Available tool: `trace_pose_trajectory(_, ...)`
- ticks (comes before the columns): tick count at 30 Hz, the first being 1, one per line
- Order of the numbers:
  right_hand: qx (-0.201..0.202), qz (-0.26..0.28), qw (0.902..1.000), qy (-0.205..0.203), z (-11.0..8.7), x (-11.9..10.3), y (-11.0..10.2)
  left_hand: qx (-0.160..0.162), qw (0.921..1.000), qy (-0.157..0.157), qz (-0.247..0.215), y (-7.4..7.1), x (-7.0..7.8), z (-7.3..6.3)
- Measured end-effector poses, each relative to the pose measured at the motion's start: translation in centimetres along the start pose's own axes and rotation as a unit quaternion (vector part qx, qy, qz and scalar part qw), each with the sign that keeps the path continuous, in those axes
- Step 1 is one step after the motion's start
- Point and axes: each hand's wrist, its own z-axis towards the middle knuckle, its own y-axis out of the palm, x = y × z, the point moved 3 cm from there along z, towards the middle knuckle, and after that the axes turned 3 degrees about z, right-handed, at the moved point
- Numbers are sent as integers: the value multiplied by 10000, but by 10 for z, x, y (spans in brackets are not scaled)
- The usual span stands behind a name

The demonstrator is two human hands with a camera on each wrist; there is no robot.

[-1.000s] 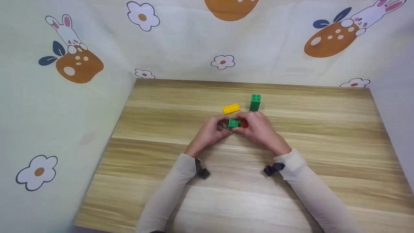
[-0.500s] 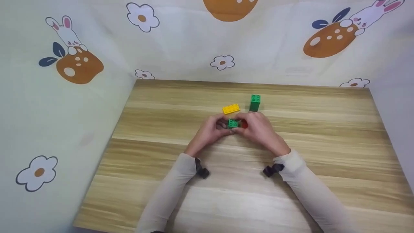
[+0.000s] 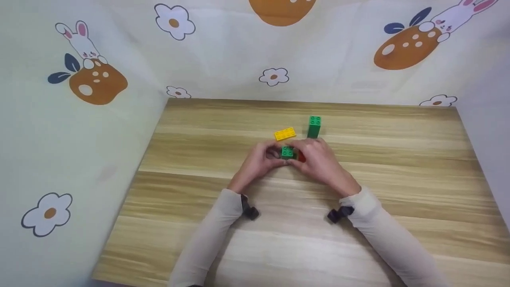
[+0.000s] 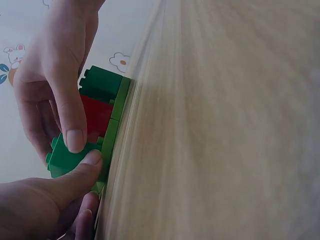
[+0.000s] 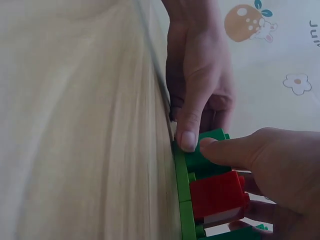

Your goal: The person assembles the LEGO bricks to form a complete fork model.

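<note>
Between both hands a green toy building block [image 3: 287, 152] sits studs up. My left hand [image 3: 258, 161] pinches it from the left, thumb on its near side and fingers behind. From the right, my right hand [image 3: 320, 159] grips the same block, its thumb lying beside the left thumb in both wrist views. A red block [image 5: 217, 192] stands next to it, mostly covered by the right hand in the head view. Both rest on a row of flat light green bricks [image 4: 117, 107] along the tabletop. Farther along that row is another dark green block [image 4: 101, 82].
A yellow flat brick [image 3: 285, 134] lies just beyond the hands on the wooden table [image 3: 215, 131]. Behind the right hand rises a tall green block [image 3: 314, 125]. A patterned cloth [image 3: 223, 52] hangs at the table's back and left edges.
The right wrist and thumb have shifted slightly right and nearer the body. The left hand and the green block stay almost still.
</note>
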Motion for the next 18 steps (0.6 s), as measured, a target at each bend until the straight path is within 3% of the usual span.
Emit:
trace_pose_trajectory(8, 367, 485, 9979, 201, -22, 24, -17, 26, 9999, -136, -7, 1, 2, 0)
trace_pose_trajectory(18, 20, 1227, 9894, 771, -51, 67, -20, -19, 9995, -277, -128, 0, 0, -2)
